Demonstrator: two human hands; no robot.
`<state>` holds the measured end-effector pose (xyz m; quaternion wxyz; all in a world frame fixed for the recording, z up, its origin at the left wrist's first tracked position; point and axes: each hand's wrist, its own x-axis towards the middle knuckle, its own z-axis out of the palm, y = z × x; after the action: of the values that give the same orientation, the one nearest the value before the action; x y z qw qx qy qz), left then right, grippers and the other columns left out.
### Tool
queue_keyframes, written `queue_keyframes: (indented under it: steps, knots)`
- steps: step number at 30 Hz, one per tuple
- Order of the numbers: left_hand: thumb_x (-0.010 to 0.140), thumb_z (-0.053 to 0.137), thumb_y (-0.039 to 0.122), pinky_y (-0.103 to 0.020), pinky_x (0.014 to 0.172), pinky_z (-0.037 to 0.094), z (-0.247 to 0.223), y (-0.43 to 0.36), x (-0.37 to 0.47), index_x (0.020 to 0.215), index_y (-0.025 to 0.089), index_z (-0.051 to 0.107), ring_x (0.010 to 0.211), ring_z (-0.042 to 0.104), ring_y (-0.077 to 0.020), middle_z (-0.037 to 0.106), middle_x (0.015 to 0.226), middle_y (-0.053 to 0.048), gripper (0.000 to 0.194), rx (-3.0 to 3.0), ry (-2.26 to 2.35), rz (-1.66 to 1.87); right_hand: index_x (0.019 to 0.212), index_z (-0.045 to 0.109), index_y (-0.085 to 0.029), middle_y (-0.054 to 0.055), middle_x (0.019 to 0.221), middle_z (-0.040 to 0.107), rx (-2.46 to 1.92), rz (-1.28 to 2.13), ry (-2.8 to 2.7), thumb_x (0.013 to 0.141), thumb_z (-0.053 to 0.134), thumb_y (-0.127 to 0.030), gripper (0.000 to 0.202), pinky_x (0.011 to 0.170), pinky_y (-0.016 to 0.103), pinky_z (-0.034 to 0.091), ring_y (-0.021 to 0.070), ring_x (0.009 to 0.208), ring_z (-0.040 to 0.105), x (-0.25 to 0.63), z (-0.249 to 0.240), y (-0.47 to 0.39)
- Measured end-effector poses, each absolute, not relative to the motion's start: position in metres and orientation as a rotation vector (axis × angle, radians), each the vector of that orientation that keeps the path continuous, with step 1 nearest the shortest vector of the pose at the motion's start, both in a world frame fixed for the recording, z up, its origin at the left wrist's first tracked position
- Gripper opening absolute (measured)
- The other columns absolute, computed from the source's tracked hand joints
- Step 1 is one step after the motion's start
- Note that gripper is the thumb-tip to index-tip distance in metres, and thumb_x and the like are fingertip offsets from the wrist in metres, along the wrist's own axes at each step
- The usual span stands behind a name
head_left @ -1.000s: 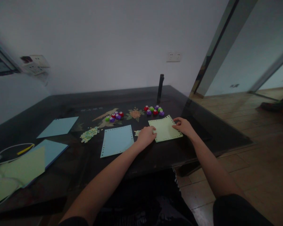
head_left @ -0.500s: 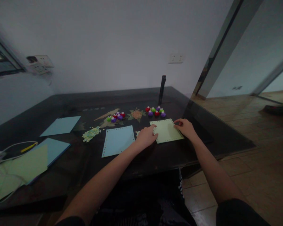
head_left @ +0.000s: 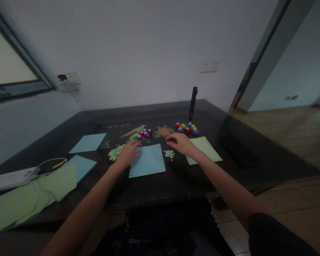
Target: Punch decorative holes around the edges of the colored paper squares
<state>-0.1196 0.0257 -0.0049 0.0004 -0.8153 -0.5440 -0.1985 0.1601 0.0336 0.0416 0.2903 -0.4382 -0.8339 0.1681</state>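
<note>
My left hand (head_left: 128,153) is at the upper left corner of a light blue sheet (head_left: 148,164) with small holes punched along its edges. Its thumb stands apart from the fingers, and I see nothing held. Loosely curved, my right hand (head_left: 181,143) hovers between the blue sheet and a pale green punched sheet (head_left: 206,149), whose left part its wrist covers. Nothing shows between its fingers. Small paper bits (head_left: 169,154) lie under it, between the two sheets. Beside my left hand is a larger heap of paper bits (head_left: 115,153), partly hidden by that hand.
Puncher-like red, green and purple toys with eyes form two clusters, one left (head_left: 142,134) and one right (head_left: 186,128). A black upright stick (head_left: 193,103) stands behind. Blue paper (head_left: 88,143), green paper (head_left: 56,181) and a white power strip (head_left: 10,179) with cable occupy the left.
Both hands have left the green sheet and moved left. My left hand is now at the blue sheet's corner, my right between the sheets. The view has turned left.
</note>
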Motion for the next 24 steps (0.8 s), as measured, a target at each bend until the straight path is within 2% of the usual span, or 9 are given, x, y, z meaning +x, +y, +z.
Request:
queue_keyframes:
  steps: [4, 8, 13, 24]
  knots:
    - [0.081, 0.055, 0.038, -0.041, 0.095, 0.040, -0.012, 0.023, -0.128, 0.113, 0.016, 0.057, 0.108, 0.053, -0.0254, 0.059, 0.113, -0.012, 0.039, -2.609, -1.742, -0.626, 0.104, 0.066, -0.016, 0.010, 0.103, 0.066, -1.288, 0.377, -2.410, 0.082, 0.059, -0.030, 0.027, 0.080, 0.031, 0.043, 0.0227, 0.095, 0.060, 0.122, 0.024, 0.049]
    - [0.075, 0.059, 0.051, -0.042, 0.095, 0.039, -0.017, 0.025, -0.132, 0.122, 0.013, 0.051, 0.110, 0.052, -0.0293, 0.055, 0.120, -0.017, 0.061, -2.629, -1.766, -0.477, 0.118, 0.058, -0.013, 0.014, 0.117, 0.059, -1.306, 0.252, -2.524, 0.085, 0.056, -0.037, 0.041, 0.089, 0.034, 0.041, 0.0262, 0.113, 0.050, 0.108, 0.004, 0.054]
    - [0.072, 0.060, 0.054, -0.043, 0.095, 0.037, -0.018, 0.026, -0.135, 0.121, 0.012, 0.053, 0.109, 0.051, -0.0308, 0.054, 0.119, -0.018, 0.065, -2.645, -1.773, -0.417, 0.120, 0.055, -0.013, 0.015, 0.118, 0.053, -1.277, 0.161, -2.615, 0.083, 0.058, -0.037, 0.044, 0.089, 0.037, 0.041, 0.0275, 0.113, 0.046, 0.108, -0.005, 0.051]
    - [0.071, 0.063, 0.050, -0.041, 0.094, 0.038, -0.014, 0.022, -0.133, 0.114, 0.013, 0.055, 0.106, 0.050, -0.0293, 0.054, 0.112, -0.016, 0.057, -2.632, -1.782, -0.481, 0.108, 0.057, -0.015, 0.012, 0.114, 0.051, -1.268, 0.242, -2.474, 0.076, 0.066, -0.030, 0.037, 0.088, 0.034, 0.041, 0.0236, 0.107, 0.049, 0.106, -0.005, 0.049]
